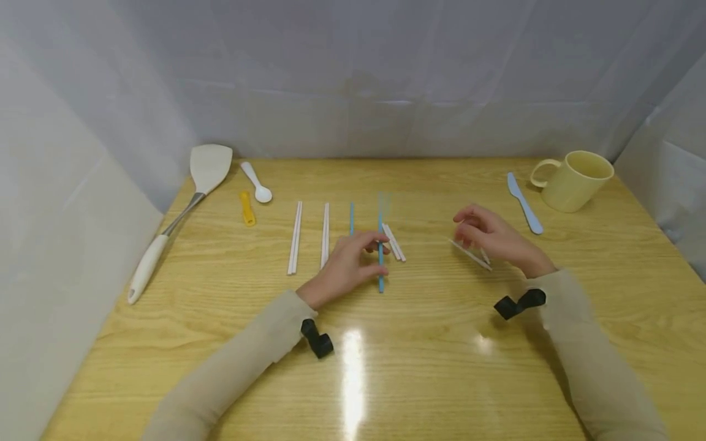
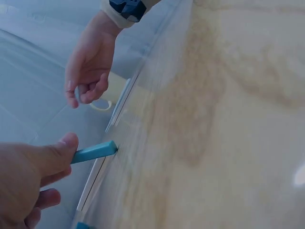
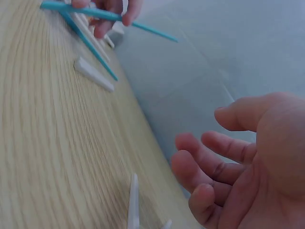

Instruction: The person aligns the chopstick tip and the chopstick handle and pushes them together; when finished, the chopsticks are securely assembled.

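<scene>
- Head view, counted: two blue chopsticks, a held chopstick (image 1: 380,256) in the left hand (image 1: 344,263) and a lying chopstick (image 1: 352,215) to its left, partly hidden by that hand.
- Four long pale chopsticks lie in two parallel pairs, an outer pair (image 1: 295,242) and an inner pair (image 1: 325,229) nearer the left hand.
- Two short white sticks (image 1: 395,242) lie just right of the held chopstick; two thin white sticks (image 1: 470,254) are under the right hand (image 1: 496,239).
- Also one spatula (image 1: 212,166), one white spoon (image 1: 263,195), one orange-yellow handle-shaped piece (image 1: 246,209), one pale blue knife (image 1: 524,203) and one yellow mug (image 1: 570,190), all on the wooden table (image 1: 441,367).
- Left wrist view: the left hand's thumb and finger meet narrowly on the held chopstick, near one end; the right hand's fingers are bent.
- Right wrist view: the held chopstick is raised at a slant, the lying chopstick below it. The right hand is loosely curled, thumb well apart from its fingertips, with nothing between.
</scene>
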The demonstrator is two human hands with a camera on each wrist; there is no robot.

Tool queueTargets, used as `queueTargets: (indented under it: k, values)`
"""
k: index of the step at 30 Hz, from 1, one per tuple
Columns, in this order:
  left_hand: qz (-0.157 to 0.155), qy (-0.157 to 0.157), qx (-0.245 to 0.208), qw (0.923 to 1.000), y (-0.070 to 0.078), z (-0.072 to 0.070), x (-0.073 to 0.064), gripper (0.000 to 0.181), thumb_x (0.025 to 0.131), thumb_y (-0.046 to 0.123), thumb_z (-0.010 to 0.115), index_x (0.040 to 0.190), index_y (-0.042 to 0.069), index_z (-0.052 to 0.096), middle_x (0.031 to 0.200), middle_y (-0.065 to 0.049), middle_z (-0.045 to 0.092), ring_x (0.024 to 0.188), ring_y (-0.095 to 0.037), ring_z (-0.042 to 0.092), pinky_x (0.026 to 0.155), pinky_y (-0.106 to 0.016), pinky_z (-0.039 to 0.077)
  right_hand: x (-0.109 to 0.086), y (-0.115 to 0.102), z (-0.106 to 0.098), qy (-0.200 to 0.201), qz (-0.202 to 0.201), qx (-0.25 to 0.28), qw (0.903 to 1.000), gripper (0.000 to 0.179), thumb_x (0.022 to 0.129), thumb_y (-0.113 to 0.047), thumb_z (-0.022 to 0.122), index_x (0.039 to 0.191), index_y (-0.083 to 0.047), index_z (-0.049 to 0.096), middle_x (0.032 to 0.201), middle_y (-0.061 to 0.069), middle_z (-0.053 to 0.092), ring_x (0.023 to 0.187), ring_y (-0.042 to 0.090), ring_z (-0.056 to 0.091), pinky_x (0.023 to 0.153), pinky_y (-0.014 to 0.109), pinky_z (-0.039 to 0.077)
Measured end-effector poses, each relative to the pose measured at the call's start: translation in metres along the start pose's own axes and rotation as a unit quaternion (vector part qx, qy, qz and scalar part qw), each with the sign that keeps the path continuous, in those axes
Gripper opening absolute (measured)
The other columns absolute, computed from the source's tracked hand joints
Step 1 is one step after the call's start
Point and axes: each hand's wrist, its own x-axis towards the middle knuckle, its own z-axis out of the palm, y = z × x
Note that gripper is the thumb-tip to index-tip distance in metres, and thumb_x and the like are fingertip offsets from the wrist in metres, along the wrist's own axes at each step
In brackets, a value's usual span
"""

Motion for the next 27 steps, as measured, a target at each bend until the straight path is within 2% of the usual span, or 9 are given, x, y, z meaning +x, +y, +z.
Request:
queueTargets:
  k: [4,7,12,16,22,27]
  values:
    - [-0.026,0.011,0.032,0.9991,-0.003,-0.007,0.0,0.052,0.076,0.02,0.082,0.12,0.003,0.062,0.106,-0.005,0.069,0.096,-0.022,0.059,0.083,-0.034,0.049,-0.005,0.009,-0.007,-0.001,0.002,-0.023,0.9997,0.026,0.103,-0.012,0.042,0.119,0.009,0.048,0.094,0.021,0.061,0.07,0.019,0.058,0.06,0.029,0.047]
    - [-0.038,0.016,0.06,0.9973,-0.005,-0.011,0.0,0.049,0.074,0.024,0.084,0.116,0.005,0.067,0.104,-0.005,0.068,0.091,-0.022,0.055,0.078,-0.031,0.046,-0.007,0.013,-0.01,-0.008,0.01,-0.029,0.9995,0.027,0.103,-0.012,0.042,0.119,0.009,0.048,0.095,0.02,0.061,0.07,0.018,0.058,0.061,0.028,0.047]
    - [-0.015,0.022,0.106,0.994,-0.01,-0.016,0.0,0.045,0.074,0.026,0.084,0.112,0.006,0.069,0.102,-0.006,0.068,0.088,-0.023,0.05,0.075,-0.031,0.038,-0.006,0.013,-0.011,-0.011,0.022,-0.034,0.9991,0.027,0.102,-0.012,0.043,0.119,0.008,0.048,0.095,0.02,0.061,0.07,0.019,0.058,0.062,0.027,0.048]
    - [-0.009,0.021,0.136,0.9904,-0.015,-0.017,0.0,0.044,0.077,0.026,0.081,0.114,0.006,0.068,0.109,-0.008,0.068,0.089,-0.022,0.048,0.079,-0.035,0.038,-0.007,0.013,-0.013,-0.011,0.024,-0.039,0.9989,0.024,0.101,-0.009,0.044,0.116,0.008,0.05,0.091,0.019,0.062,0.065,0.018,0.056,0.061,0.027,0.048]
    - [-0.01,0.015,0.163,0.9865,-0.017,-0.019,0.0,0.045,0.081,0.027,0.078,0.118,0.005,0.067,0.116,-0.011,0.067,0.093,-0.023,0.05,0.083,-0.039,0.038,-0.009,0.019,-0.015,-0.017,0.019,-0.097,0.995,0.018,0.095,-0.004,0.055,0.11,0.006,0.053,0.081,0.012,0.061,0.064,0.009,0.051,0.058,0.024,0.043]
    - [-0.015,0.002,0.181,0.9834,-0.019,-0.019,0.001,0.043,0.083,0.03,0.076,0.119,0.007,0.066,0.117,-0.009,0.066,0.095,-0.023,0.047,0.081,-0.038,0.035,-0.008,0.02,-0.013,-0.036,0.038,-0.135,0.9895,0.022,0.089,-0.005,0.064,0.107,0.004,0.055,0.072,0.006,0.055,0.057,0.008,0.044,0.055,0.024,0.039]
